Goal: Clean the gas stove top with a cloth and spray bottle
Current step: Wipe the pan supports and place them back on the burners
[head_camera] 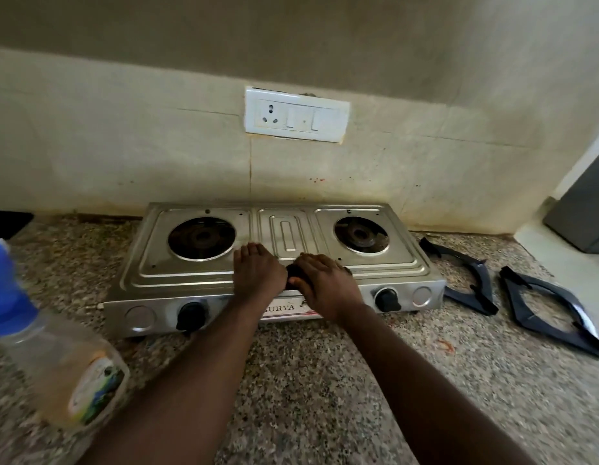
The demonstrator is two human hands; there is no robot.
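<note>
Dark cloth [293, 271] wadded under right hand [328, 285], fingers cupped over it, thumb tucked against its near edge, pressing down on steel stove top [191, 273] at centre front. Left hand [258, 273] flat just beside, fingers straight, palm on the metal, holding nothing; probably bracing.

Reads as the wiping step, mid-task: cloth already on metal. Cannot tell whether surface is wet with spray.

Next move likely calls for:
- strokes outward from the centre panel toward left burner [201, 238] and right burner [361, 234]
- keeping cloth out of the open burner wells
- firm downward pressure, left hand stopping the stove sliding on granite counter [325, 380]

Around:
- Left knob [191, 315] and right knob [387, 299] on the front panel, close under both wrists. Easy to bump when wiping the front edge.
- Spray bottle [66, 374], clear with blue top, blurred, on the counter well left of the stove. Needs a reach for any respray.
- Two dark pan supports [469, 283] off the stove, lying on the counter to its right, clear of the wipe path.
- White switch plate [296, 115] on the wall behind.
</note>
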